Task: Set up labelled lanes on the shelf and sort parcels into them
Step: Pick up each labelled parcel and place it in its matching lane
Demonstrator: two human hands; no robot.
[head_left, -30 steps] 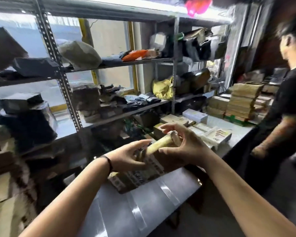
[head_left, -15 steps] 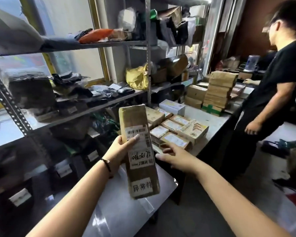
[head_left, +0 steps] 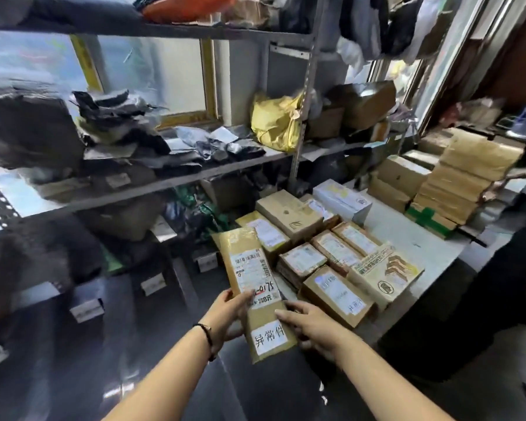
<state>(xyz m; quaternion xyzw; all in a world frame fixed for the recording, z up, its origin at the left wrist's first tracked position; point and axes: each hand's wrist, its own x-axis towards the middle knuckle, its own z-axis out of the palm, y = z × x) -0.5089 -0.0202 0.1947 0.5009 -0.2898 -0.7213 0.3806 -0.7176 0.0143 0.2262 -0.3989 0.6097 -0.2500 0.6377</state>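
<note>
A long brown parcel (head_left: pixel 253 278) stands tilted in mid-air, low in the middle of the view, with white labels facing up. The left hand (head_left: pixel 230 314) grips its left edge, thumb on the label. The right hand (head_left: pixel 313 329) grips its lower right edge. At 2 o'clock, boxes (head_left: pixel 325 259) lie packed together on a table (head_left: pixel 422 247). At 10 o'clock, a metal shelf (head_left: pixel 134 189) holds dark bags (head_left: pixel 119 132).

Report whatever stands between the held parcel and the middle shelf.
Nothing visible stands between the parcel and the shelf front edge. On the shelf itself, black bags and a yellow bag take up much of the board.
</note>
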